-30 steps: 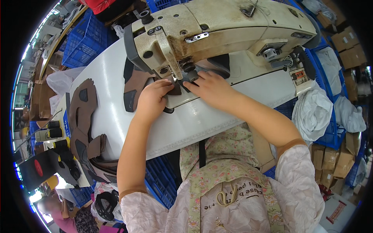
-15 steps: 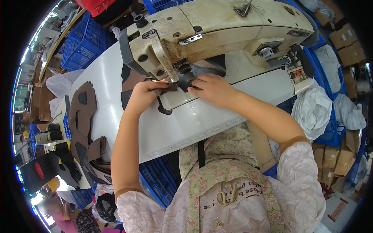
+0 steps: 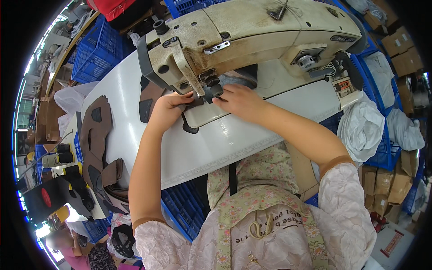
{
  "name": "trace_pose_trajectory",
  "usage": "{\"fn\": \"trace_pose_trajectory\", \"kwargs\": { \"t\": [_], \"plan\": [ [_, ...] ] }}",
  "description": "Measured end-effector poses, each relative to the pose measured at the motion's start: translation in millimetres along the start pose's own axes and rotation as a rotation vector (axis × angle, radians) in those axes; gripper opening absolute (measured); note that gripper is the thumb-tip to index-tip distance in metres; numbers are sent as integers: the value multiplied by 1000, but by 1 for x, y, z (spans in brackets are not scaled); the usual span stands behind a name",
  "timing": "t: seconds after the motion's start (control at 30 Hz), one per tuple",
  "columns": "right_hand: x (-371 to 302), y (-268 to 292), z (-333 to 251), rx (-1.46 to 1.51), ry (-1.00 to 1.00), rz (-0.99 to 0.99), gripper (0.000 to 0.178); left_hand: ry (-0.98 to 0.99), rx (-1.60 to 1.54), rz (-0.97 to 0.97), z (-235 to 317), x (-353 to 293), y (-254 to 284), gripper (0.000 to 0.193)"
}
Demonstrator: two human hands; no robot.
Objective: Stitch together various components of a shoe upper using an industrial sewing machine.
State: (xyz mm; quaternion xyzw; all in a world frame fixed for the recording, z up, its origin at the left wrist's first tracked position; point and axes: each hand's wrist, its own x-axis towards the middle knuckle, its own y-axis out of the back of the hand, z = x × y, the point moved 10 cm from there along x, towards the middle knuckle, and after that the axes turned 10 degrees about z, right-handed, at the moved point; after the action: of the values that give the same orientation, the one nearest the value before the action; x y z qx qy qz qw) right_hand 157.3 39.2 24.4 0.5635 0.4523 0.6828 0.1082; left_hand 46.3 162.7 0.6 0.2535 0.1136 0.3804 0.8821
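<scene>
A cream sewing machine [image 3: 252,42] with brown stains stands over the white table. Under its presser foot lies a brown and black shoe-upper-like piece [image 3: 153,92], mostly hidden by the machine head and my hands. My left hand [image 3: 167,110] is closed, thumb and fingers pinching the piece's edge just left of the needle area. On the other side, my right hand [image 3: 240,101] has curled fingers pressed on the dark part beside the foot; the fingertips are partly hidden. A grey section [image 3: 238,78] of material shows behind the right hand.
Brown cut pieces [image 3: 95,135] lie along the table's left end. Thread spools [image 3: 65,155] stand beyond them. Blue crates [image 3: 96,49] sit behind at left and under the table. White bags [image 3: 362,128] and cardboard boxes [image 3: 382,189] are at right. Another person [image 3: 67,247] is at lower left.
My right hand has shifted slightly left, closer to my left hand. Less of the brown material shows between the hands. The view has also moved a little.
</scene>
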Motion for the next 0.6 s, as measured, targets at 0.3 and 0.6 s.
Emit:
{"fn": "trace_pose_trajectory", "kwargs": {
  "t": [0.3, 0.6],
  "plan": [
    [2, -6, 0, 1, 40, 34, 13, -80, 97, 38, 2, 1, 3, 42],
    [5, -9, -2, 8, 92, 36, 13, -19, 46, 17, -12, 3, 1, 35]
  ]
}}
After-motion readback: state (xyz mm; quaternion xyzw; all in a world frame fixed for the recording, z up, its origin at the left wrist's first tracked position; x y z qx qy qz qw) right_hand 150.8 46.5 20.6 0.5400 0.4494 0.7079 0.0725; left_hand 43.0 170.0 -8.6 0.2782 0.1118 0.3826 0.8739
